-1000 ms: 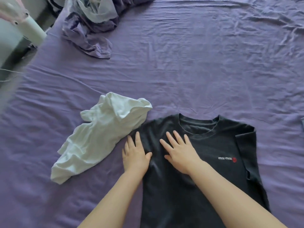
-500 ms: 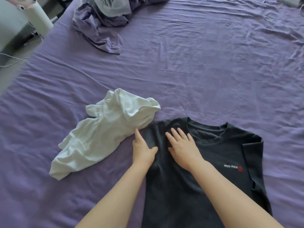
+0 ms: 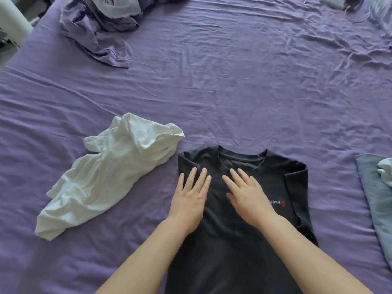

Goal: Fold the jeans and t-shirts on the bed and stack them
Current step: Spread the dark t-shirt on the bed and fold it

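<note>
Left hand (image 3: pixel 192 199) flat, right hand (image 3: pixel 247 193) flat, fingers spread

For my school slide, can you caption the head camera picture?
Two hands, left and right, flat on a black t-shirt beside a crumpled white t-shirt.

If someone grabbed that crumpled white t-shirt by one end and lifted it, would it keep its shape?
Probably not. The white t-shirt lies in soft bunched folds, so it would likely hang limp and unfurl. It looks thin and light, so one hand should lift it easily. Pushed, it would probably bunch up on the wrinkled purple sheet rather than slide as one piece.
</note>
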The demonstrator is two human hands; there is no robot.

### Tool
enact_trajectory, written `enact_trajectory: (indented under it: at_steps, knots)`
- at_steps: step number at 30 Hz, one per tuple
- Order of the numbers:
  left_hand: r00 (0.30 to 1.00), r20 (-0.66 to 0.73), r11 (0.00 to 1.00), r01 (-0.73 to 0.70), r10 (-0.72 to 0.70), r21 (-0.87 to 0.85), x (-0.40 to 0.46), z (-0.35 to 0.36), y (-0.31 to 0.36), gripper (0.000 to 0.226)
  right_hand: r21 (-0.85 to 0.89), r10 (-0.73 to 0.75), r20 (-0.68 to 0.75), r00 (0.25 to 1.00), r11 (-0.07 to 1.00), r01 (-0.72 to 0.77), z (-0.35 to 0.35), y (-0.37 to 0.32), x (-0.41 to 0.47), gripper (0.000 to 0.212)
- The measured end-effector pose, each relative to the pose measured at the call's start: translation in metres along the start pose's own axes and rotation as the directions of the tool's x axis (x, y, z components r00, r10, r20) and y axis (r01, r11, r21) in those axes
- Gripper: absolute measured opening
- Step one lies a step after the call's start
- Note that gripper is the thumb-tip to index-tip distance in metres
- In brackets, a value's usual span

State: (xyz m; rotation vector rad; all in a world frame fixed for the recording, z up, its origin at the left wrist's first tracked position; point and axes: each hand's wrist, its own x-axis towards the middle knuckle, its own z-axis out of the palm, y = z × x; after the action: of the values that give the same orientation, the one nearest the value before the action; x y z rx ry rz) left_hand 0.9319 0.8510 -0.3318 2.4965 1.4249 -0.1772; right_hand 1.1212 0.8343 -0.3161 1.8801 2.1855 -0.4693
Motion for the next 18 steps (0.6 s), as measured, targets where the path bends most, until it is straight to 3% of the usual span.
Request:
enact_trajectory:
  at_steps: [4,9,13,18]
  knots:
    - [0.998,0.065,0.998,-0.008,0.004,0.068,0.013,0.020,-0.010,0.068,-0.024,0.062,-0.045,0.997,0.998,-0.063,0.036,0.007,-0.033,0.061]
    - [0.998,-0.018,0.993,0.063,-0.061,0.097,0.019,0.039,-0.006,0.073,0.007,0.128,-0.164,0.978,0.992,-0.128,0.063,0.004,-0.039,0.060]
    - [0.996,-0.006,0.988,0.094,-0.094,0.118,0.004,0.037,0.009,0.069,0.027,0.167,-0.191,0.967,0.986,-0.165,0.070,-0.003,-0.058,0.060]
    - [1.000,0.027,1.000,-0.013,0.013,0.007,-0.065,0.041,0.065,0.066,0.057,0.154,-0.154,0.976,0.988,-0.147,0.087,-0.009,-0.121,0.061]
